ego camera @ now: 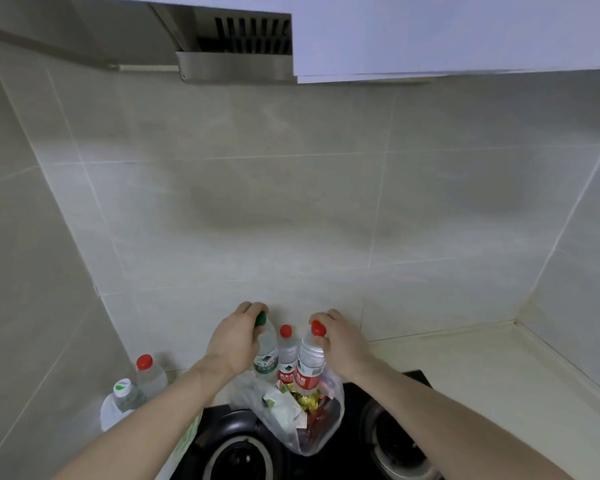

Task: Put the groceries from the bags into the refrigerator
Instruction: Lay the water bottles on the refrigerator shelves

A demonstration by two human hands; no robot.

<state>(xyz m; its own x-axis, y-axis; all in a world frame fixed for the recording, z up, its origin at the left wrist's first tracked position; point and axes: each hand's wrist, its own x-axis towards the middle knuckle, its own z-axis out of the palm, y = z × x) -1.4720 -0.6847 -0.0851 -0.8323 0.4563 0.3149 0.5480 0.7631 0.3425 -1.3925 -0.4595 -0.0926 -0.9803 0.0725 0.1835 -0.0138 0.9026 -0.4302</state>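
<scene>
Left hand grips the green-capped bottle at its neck, fingers curled over the cap so only part of the green shows. Right hand grips a red-capped bottle the same way, by the neck under the cap. Both bottles stand roughly upright above the mouth of a clear plastic bag; whether their bases rest in the bag or hang free cannot be told, since the bag's rim and contents hide them.

A third bottle, also red-capped, stands between the two held ones, with no hand on it. Its lower half is hidden behind the other bottles.

The bag sits on a black gas stove, between the two burners. Inside are crumpled packets in green, white, gold and red; labels are unreadable through the plastic.

At far left by the wall stand another red-capped bottle and a bottle with a white-green cap, both partly hidden by the left forearm. Something pale green under that forearm is too covered to identify.

The stove's near edge is cut off by the frame. Refrigerator not in view. Range hood overhead.
</scene>
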